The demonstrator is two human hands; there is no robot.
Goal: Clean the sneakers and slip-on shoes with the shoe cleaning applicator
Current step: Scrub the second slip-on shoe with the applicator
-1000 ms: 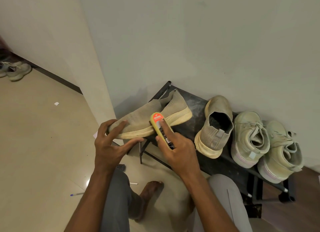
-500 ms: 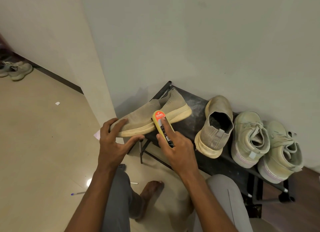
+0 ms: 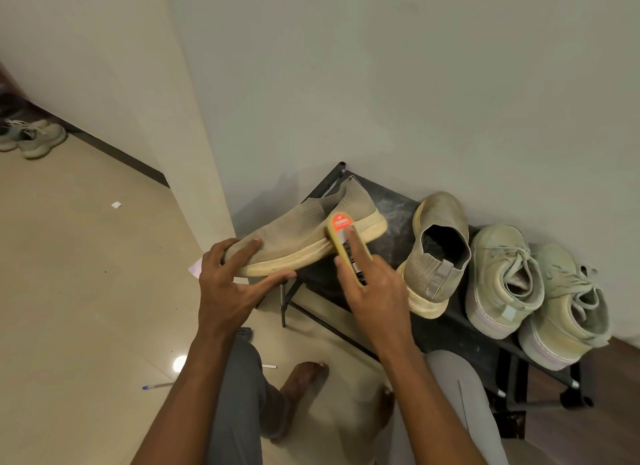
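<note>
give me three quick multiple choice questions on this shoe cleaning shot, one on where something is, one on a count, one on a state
1. Where is the applicator?
A. lying on the floor
B. against the side of the held slip-on shoe
C. inside a sneaker

2. How many shoes stand on the black rack untouched by either hand?
A. one
B. three
C. five

3. How is the held slip-on shoe being kept steady?
A. the left hand grips its toe end
B. it hangs from a hook
C. a foot pins it to the floor

Answers:
1. B, the right hand presses the applicator against the shoe's sole edge.
2. B, the other slip-on shoe and two sneakers stand side by side.
3. A, fingers lie over the toe with the thumb under the sole.
</note>
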